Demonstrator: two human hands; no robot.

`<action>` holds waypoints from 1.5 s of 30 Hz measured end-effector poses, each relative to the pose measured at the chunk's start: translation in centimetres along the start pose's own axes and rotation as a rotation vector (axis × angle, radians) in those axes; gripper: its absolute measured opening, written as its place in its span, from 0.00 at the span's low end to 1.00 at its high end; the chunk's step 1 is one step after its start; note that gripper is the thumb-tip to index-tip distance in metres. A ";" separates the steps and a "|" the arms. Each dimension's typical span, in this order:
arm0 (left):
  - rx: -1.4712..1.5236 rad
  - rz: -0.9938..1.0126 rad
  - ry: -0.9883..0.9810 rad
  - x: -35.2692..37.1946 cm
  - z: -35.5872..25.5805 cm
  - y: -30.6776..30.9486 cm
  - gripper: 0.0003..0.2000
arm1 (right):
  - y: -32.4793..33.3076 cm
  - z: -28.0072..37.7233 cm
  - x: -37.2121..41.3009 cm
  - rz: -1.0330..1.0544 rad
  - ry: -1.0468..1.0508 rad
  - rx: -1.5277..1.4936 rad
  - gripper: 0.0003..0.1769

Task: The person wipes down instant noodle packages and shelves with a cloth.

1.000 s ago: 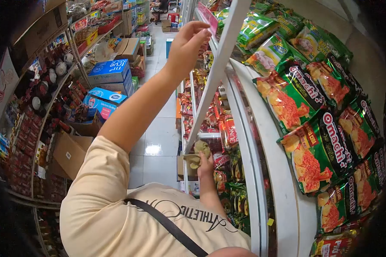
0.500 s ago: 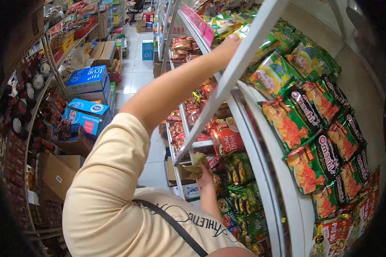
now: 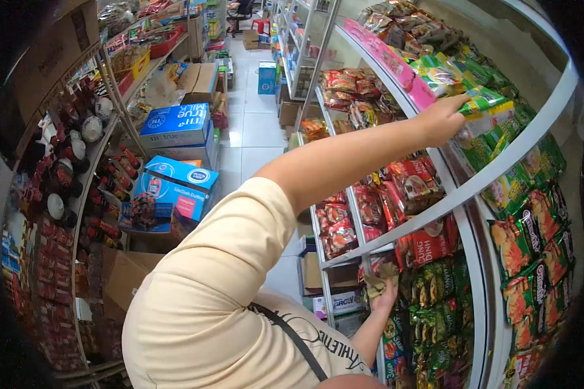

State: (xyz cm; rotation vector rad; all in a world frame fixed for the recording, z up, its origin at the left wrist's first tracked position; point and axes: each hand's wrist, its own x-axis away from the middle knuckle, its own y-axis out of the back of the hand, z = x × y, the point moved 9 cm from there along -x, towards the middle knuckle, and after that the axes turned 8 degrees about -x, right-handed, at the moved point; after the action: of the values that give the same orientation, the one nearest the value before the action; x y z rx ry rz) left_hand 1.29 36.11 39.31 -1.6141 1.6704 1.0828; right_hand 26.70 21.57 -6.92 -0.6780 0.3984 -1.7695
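Note:
My left hand (image 3: 444, 121) stretches over the shelf rail and grips the edge of a green and yellow noodle packet (image 3: 490, 109) on the upper shelf. The packet tilts above other green packets (image 3: 516, 185). Lower down, my right hand (image 3: 385, 297) is closed around a crumpled olive-coloured cloth (image 3: 381, 275). This hand is beside red noodle packets (image 3: 428, 245) and dark green packets (image 3: 431, 288) on the lower shelf. The fingertips of my left hand are partly hidden by the packet.
A white metal shelf rail (image 3: 467, 188) crosses under my left forearm. Pink label strips (image 3: 383, 55) line the upper shelf edge. On the left, blue milk cartons (image 3: 175, 124) and an open cardboard box (image 3: 133, 279) stand by another shelf. A tiled aisle (image 3: 256, 129) runs ahead.
The view has shifted, so the shelves sit further right. My left hand now shows beyond the rail with the green and yellow packet tilted up. My right hand still holds the cloth.

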 end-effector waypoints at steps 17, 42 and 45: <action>-0.122 -0.124 0.027 -0.7 3.6 -3.7 0.27 | -2.1 0.3 -1.0 0.049 -0.148 0.090 0.22; 0.542 -0.494 0.856 31.5 8.9 11.7 0.28 | -27.5 0.6 1.9 0.967 0.501 0.543 0.29; 0.684 -0.723 0.914 36.5 8.2 10.9 0.26 | -31.9 -0.4 -1.1 0.644 0.474 0.304 0.32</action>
State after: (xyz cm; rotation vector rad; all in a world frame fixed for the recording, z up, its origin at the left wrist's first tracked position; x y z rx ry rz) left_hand -14.54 23.42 6.05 -2.0355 1.4291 -0.6215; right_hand 2.50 32.18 11.06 0.1019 0.5750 -1.3079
